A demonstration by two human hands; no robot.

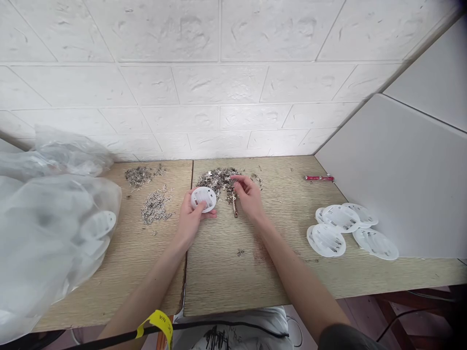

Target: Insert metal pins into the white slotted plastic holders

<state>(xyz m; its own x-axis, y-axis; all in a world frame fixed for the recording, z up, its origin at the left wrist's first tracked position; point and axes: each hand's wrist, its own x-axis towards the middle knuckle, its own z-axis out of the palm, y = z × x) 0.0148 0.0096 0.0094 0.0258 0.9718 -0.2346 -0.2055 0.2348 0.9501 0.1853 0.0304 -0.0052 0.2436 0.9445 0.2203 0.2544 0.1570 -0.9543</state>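
Note:
In my left hand is a round white plastic disc with slots in its face, my thumb resting on its lower part. My right hand is at the right side of a heap of small metal clips, thumb and forefinger brought together. Whatever lies between those fingertips is too small to name. Just below them a short copper-coloured piece lies on the wooden table.
Two smaller piles of tiny metal parts, one darker and one lighter, lie left of the table seam. Large plastic bags fill the left side. Several white discs and a red tool lie right, near a grey panel.

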